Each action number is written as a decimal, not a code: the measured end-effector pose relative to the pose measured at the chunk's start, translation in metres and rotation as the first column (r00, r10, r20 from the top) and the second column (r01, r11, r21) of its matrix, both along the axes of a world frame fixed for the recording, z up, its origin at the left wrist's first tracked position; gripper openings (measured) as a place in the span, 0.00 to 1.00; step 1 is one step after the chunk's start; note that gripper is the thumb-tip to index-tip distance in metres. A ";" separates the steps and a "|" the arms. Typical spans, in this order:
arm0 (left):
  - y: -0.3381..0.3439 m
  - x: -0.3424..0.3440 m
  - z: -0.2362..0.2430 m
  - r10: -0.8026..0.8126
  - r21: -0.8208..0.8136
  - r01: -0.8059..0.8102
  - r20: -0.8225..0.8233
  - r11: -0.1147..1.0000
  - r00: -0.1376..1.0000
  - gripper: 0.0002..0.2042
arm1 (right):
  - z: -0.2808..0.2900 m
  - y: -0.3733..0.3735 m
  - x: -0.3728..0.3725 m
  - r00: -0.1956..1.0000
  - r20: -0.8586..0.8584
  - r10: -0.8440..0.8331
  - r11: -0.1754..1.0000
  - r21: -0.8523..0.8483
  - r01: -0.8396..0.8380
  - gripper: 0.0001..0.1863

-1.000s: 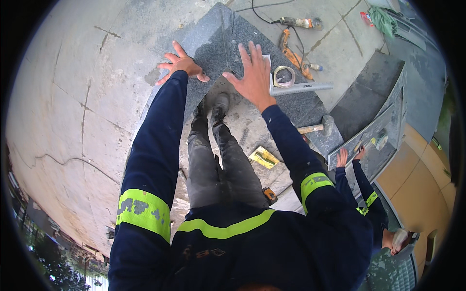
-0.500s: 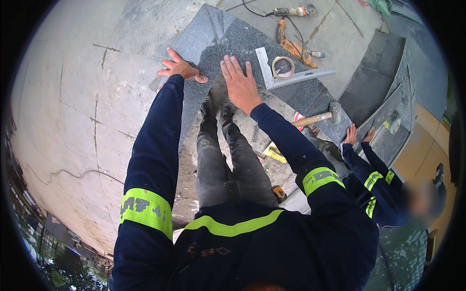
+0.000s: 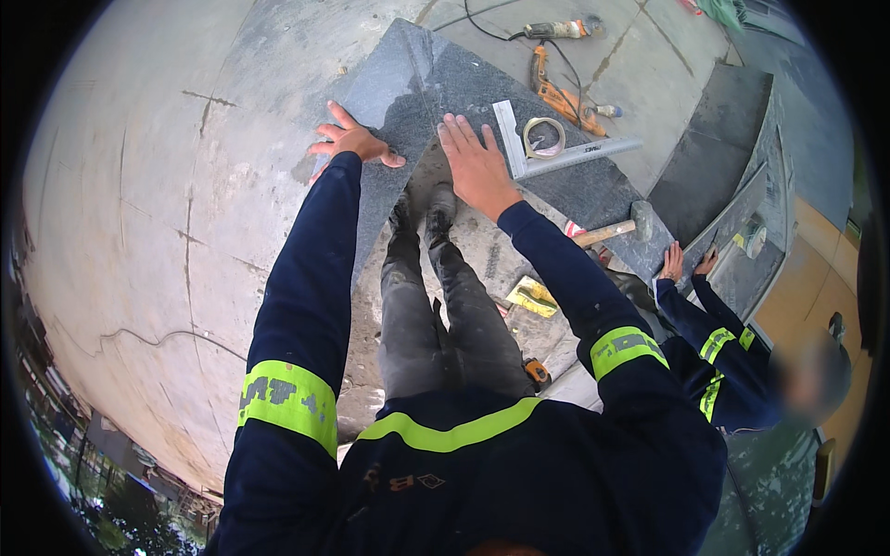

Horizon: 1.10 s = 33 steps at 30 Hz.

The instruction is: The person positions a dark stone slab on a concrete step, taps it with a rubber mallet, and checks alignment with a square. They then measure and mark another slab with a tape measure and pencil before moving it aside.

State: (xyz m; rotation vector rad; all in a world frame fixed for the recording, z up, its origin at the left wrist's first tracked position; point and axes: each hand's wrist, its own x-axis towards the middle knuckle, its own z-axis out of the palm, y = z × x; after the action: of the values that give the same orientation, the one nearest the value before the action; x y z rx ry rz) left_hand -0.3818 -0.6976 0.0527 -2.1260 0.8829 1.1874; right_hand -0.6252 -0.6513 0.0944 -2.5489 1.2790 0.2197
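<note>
My left hand [image 3: 350, 141] is spread on the left piece of speckled dark granite slab [image 3: 371, 208], thumb toward the inner edge. My right hand [image 3: 477, 167] lies with straight fingers on the slab just right of the inner corner, where a seam runs between the pieces. Neither hand holds anything. Right of my right hand, a metal set square [image 3: 578, 153] lies on the slab with a tape roll [image 3: 530, 141] inside its angle. A mallet with a wooden handle [image 3: 603, 232] rests farther right, partly on the slab.
A grinder [image 3: 556, 31] and orange power tool [image 3: 554, 93] lie beyond the slab with cords. A yellow trowel-like object [image 3: 532, 296] and orange tape measure [image 3: 537, 372] are beside my legs. At right, a co-worker's hands [image 3: 673, 261] touch more dark slabs [image 3: 709, 130]. A cord crosses the left floor.
Since a second ago, my right hand has shifted slightly down and left, away from the set square. The co-worker has moved up, hands now nearer my slab. My left hand stays spread.
</note>
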 end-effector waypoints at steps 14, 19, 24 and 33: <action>-0.004 -0.020 -0.013 -0.009 0.016 0.009 -0.007 1.000 1.000 0.93 | -0.016 0.028 0.041 0.952 -0.138 -0.273 0.899 0.316 0.303 0.64; -0.002 -0.028 -0.015 -0.025 -0.007 0.025 -0.017 1.000 1.000 0.94 | -0.020 0.027 0.020 0.950 -0.147 -0.277 0.877 0.365 0.312 0.61; -0.002 -0.034 -0.013 -0.017 -0.024 0.016 -0.023 1.000 1.000 0.95 | -0.013 0.024 0.006 0.945 -0.090 -0.315 0.876 0.356 0.326 0.55; -0.012 -0.034 0.000 -0.032 -0.013 0.031 -0.013 0.999 0.999 0.94 | -0.010 0.166 -0.159 0.020 0.115 -0.993 0.007 -0.115 0.993 0.28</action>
State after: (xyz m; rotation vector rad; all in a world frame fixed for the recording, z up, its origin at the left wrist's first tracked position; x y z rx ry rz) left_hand -0.4156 -0.7093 0.0530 -2.1086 0.9284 1.1843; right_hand -0.7838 -0.4848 0.0846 -0.9799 2.8038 -0.2414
